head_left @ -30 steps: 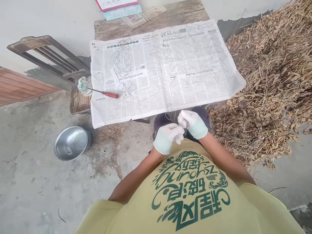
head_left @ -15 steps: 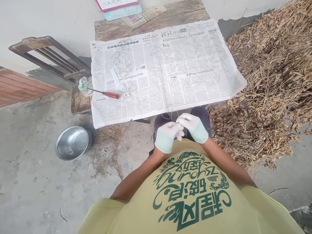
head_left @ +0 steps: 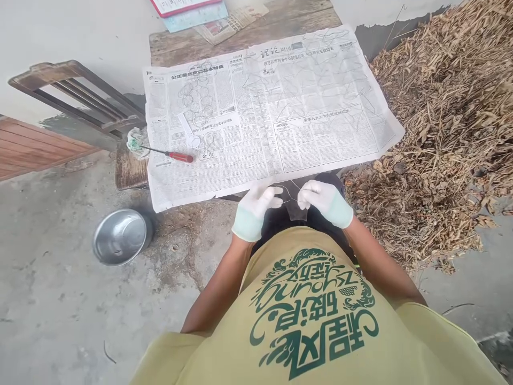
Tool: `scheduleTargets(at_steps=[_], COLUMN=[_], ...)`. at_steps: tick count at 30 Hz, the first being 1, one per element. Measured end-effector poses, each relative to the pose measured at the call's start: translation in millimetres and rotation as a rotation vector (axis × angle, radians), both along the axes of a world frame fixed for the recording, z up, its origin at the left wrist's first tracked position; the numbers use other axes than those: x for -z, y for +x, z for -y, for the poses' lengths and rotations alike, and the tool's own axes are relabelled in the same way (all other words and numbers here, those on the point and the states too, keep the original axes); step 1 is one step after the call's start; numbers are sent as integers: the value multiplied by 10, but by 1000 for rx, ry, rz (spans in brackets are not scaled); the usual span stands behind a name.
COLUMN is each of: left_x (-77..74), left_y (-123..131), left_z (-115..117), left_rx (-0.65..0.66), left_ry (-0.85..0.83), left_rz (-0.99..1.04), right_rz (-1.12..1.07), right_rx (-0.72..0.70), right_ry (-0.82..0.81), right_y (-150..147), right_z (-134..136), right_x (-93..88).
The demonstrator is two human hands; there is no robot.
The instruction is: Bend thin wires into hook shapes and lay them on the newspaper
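Observation:
Both hands wear white gloves with pale green cuffs and are just off the near edge of the newspaper (head_left: 248,176), above my lap. My left hand (head_left: 258,202) is closed on a thin wire (head_left: 289,193), its fingertips pointing right. A short gap away, my right hand (head_left: 320,199) pinches the same wire, which curves between the two hands; one thin end sticks up beside the right fingers. Thin wire shapes lie on the newspaper: looped ones (head_left: 196,99) on the left, angular ones (head_left: 292,101) on the right.
A red-handled screwdriver (head_left: 180,156) and a white strip (head_left: 187,128) lie on the newspaper's left part. Beside them are a crumpled bag (head_left: 137,143) and a wooden chair (head_left: 76,91). A metal basin (head_left: 120,235) stands on the floor; dry plant stalks (head_left: 441,133) are heaped at right.
My hands have moved apart from touching: the left went left and slightly up, the right a little to the right. The curved wire now shows between them.

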State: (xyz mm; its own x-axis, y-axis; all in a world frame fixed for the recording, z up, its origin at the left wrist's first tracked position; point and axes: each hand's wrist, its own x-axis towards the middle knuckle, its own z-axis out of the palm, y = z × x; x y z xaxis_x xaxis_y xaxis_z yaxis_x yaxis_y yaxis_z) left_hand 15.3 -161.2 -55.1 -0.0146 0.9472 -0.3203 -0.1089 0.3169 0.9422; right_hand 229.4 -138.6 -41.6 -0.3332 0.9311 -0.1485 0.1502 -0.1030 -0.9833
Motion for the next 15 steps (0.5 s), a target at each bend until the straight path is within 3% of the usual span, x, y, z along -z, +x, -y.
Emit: scheduleTargets(at_steps=[5,11,15], left_x=[-1,26,31], left_y=[51,116,79], left_z=[-72,-51,13], left_rx=[-10,-237,-232], left_ry=[50,68,135], left_rz=[-14,-260,-504], right_rz=[-64,-293,-399], right_rx=[7,102,172], right_ry=[-150,-267,-326], right_y=[-22,-63,-96], right_z=[28,34,0], right_x=[1,154,196])
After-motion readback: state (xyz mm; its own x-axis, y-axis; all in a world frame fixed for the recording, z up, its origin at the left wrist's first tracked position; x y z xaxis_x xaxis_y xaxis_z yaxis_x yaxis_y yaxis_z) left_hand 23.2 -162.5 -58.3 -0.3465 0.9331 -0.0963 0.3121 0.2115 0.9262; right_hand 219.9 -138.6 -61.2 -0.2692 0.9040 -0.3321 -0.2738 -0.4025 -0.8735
